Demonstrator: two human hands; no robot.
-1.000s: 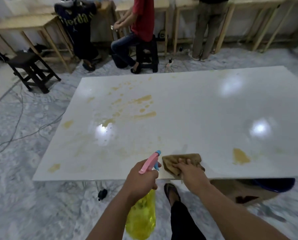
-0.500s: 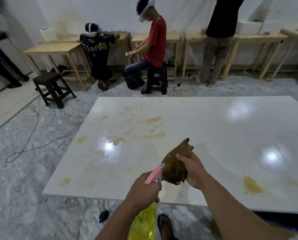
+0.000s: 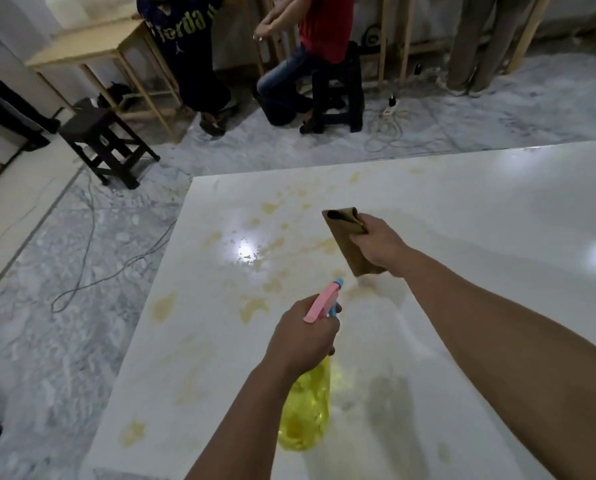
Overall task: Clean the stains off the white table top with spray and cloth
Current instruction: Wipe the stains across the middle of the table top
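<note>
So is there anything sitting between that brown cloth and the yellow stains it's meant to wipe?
Nothing visible. The right hand holds the cloth over the white table top, and the stains beside it lie bare.

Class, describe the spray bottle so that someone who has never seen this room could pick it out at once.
Start at the big white table top blotched with yellow stains. Above its near edge, the left hand grips the spray bottle. Its clear yellow body and pink trigger head set it apart from the brown cloth nearby.

Both forearms bare to elbow, no sleeves/watch/gloves; left hand [image 3: 301,336], right hand [image 3: 379,244].
</note>
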